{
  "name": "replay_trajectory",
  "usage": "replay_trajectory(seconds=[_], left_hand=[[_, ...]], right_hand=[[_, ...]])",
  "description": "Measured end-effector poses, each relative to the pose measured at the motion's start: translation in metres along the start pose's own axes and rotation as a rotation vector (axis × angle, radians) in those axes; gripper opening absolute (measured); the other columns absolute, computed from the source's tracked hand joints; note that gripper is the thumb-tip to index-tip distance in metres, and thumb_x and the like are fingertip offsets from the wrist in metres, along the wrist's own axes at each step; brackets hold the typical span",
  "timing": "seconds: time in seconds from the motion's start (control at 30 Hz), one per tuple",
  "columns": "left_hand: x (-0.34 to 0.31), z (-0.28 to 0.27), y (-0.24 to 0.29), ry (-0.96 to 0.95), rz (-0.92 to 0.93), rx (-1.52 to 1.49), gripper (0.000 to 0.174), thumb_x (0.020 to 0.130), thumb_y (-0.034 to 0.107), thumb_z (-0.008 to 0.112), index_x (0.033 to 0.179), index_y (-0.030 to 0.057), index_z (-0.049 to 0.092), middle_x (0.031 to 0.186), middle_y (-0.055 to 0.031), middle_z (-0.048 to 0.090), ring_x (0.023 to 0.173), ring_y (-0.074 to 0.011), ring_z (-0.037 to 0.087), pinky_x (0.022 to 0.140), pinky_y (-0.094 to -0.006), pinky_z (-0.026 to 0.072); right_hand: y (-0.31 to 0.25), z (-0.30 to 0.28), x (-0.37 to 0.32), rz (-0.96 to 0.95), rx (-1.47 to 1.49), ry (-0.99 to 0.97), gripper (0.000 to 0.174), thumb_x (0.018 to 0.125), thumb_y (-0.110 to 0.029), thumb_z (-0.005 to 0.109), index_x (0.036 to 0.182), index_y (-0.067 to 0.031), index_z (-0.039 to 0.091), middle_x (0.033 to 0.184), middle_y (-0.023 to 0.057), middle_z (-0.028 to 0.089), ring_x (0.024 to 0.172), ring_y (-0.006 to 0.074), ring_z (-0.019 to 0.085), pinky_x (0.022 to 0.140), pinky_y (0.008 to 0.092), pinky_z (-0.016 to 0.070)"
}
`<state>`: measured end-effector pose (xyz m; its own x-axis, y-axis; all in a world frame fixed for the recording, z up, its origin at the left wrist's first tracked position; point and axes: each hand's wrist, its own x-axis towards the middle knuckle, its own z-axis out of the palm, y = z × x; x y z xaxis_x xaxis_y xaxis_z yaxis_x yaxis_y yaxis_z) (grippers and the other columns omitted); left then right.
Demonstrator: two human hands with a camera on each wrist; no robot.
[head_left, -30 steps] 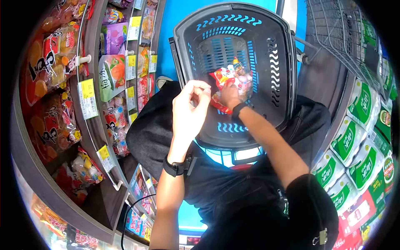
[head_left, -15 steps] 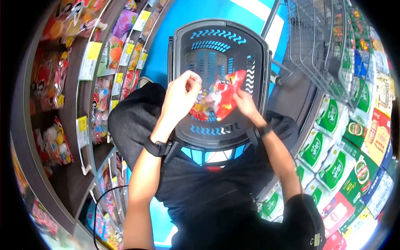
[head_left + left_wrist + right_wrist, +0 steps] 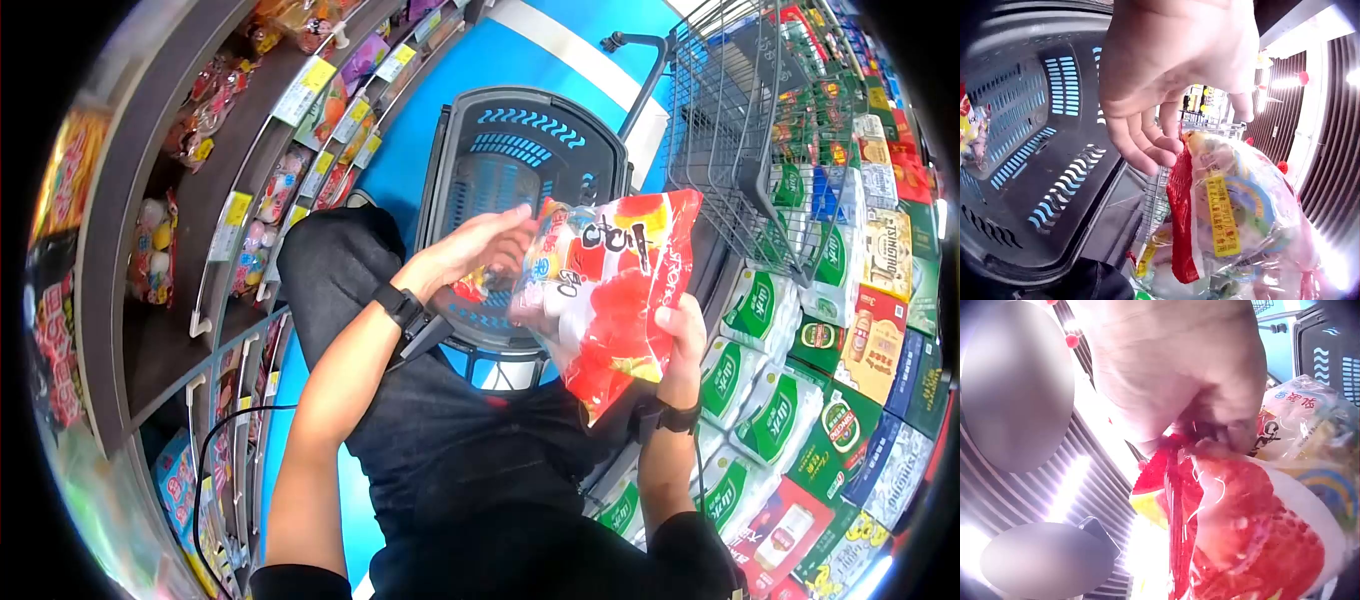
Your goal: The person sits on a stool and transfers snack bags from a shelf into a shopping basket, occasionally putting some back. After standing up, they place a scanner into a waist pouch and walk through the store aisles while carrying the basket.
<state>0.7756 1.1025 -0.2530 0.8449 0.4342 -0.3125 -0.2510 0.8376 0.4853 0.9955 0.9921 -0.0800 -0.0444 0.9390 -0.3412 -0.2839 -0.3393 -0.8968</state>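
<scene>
A large red-and-clear bag of wrapped snacks [image 3: 605, 290] is held up in front of the body, over the near right side of the black shopping basket [image 3: 440, 190]. My right hand [image 3: 685, 350] pinches the bag's red crimped edge, which shows close up in the right wrist view. On the bag's other side, my left hand [image 3: 470, 250] has its fingers loosely bent, fingertips right at the red seam [image 3: 1184, 206] in the left wrist view. A second bag of snacks [image 3: 975, 134] lies inside the basket, partly cut off in that view.
Shelves [image 3: 170, 290] with bagged sweets and yellow price tags run along the left. A wire cart [image 3: 725, 150] stands beyond the basket on the right. Stacked green-and-white packs [image 3: 755, 305] and drink cartons [image 3: 870, 340] line the right side. A black cable [image 3: 215, 430] hangs by the left arm.
My right hand has lifted the bag out of the basket and brought it up towards the body and rightward. The left hand's fingers have straightened somewhat and moved to the bag's edge.
</scene>
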Motion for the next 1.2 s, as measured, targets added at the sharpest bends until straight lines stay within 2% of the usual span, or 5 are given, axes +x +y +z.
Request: replay_trajectory(seconds=[0.27,0.63,0.8,1.07,1.2], left_hand=[[-0.048,0.083,-0.011,0.033,0.425,-0.238,0.053,0.086,0.018,0.057,0.132,0.0043,0.033,0.121,-0.0092,0.051,0.111,-0.018,0.051,0.094,-0.0333,0.0426],[-0.119,0.098,-0.028,0.504,0.932,-0.52,0.049,0.083,0.033,0.053,0.121,0.0019,0.047,0.117,-0.0116,0.056,0.105,-0.0255,0.055,0.093,-0.0379,0.0417],[-0.13,0.097,-0.025,0.417,1.028,-0.565,0.052,0.085,0.033,0.048,0.127,0.0027,0.042,0.125,-0.0121,0.051,0.112,-0.0261,0.051,0.098,-0.0392,0.0377],[-0.107,0.094,-0.006,0.458,1.138,-0.561,0.042,0.089,0.029,0.044,0.121,0.0022,0.046,0.118,-0.0116,0.055,0.109,-0.0245,0.053,0.096,-0.0374,0.0398],[-0.086,0.101,-0.001,0.367,1.11,-0.638,0.042,0.089,0.029,0.047,0.12,0.0003,0.047,0.117,-0.0122,0.055,0.108,-0.0242,0.054,0.095,-0.0371,0.04]], right_hand=[[-0.026,0.025,-0.033,-0.029,-0.022,0.05,0.037,0.078,-0.012,0.048,0.107,0.0091,0.054,0.1,0.0143,0.063,0.084,0.0179,0.062,0.076,0.0268,0.0481],[-0.031,0.023,-0.052,-0.39,-0.007,0.138,0.028,0.095,-0.019,0.045,0.106,0.0044,0.055,0.092,0.0087,0.064,0.076,0.0098,0.062,0.068,0.0235,0.0488],[-0.052,0.029,-0.07,-0.424,-0.154,0.074,0.017,0.082,-0.004,0.058,0.077,-0.0081,0.042,0.081,0.0005,0.049,0.073,0.0061,0.044,0.07,0.0204,0.0366],[-0.064,0.065,-0.117,-0.732,-0.464,0.052,0.032,0.071,-0.001,0.065,0.098,0.0051,0.051,0.101,0.0148,0.056,0.099,0.0191,0.055,0.089,0.0301,0.0421],[-0.084,0.091,-0.117,-0.793,-0.572,0.206,0.033,0.066,0.014,0.069,0.093,0.0041,0.054,0.09,0.0137,0.063,0.083,0.0159,0.062,0.079,0.0244,0.0458]])
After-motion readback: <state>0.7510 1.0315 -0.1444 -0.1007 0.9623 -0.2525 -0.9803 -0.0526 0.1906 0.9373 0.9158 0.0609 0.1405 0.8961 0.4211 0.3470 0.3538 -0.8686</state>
